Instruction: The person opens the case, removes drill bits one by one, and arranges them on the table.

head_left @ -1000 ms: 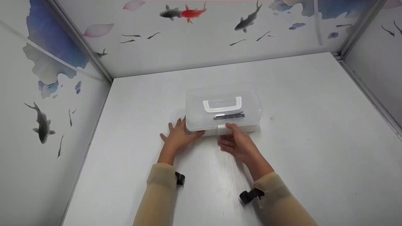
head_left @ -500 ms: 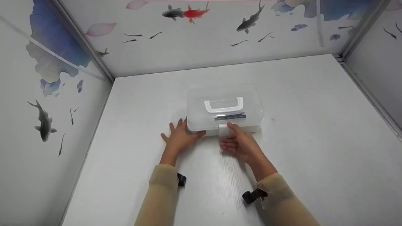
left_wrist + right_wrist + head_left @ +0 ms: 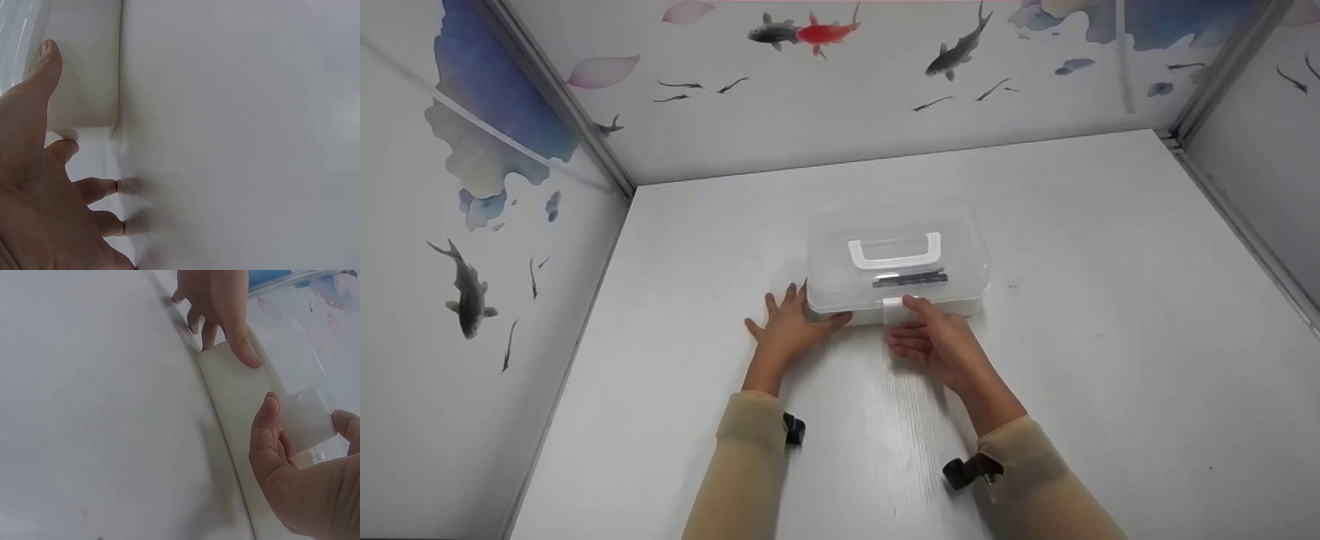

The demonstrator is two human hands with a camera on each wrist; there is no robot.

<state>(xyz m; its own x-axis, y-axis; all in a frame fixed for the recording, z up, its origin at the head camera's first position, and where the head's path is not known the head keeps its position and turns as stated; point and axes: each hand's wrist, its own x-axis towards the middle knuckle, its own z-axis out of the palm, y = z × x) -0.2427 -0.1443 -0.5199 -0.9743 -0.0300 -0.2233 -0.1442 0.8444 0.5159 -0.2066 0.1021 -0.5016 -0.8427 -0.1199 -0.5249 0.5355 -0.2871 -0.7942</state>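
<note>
Near-zero change over the last second: clear-lidded box hasn't moved on the bench, lid's still down, so it reads as not opened yet. Right hand pinches the front latch; left hand, fingers spread, braces the front-left corner. Bench is white, boxed in by fish-print walls.

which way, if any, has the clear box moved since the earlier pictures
No: in the head view, the clear box holds its place against the red fish on the back wall, no visible shift.
</note>
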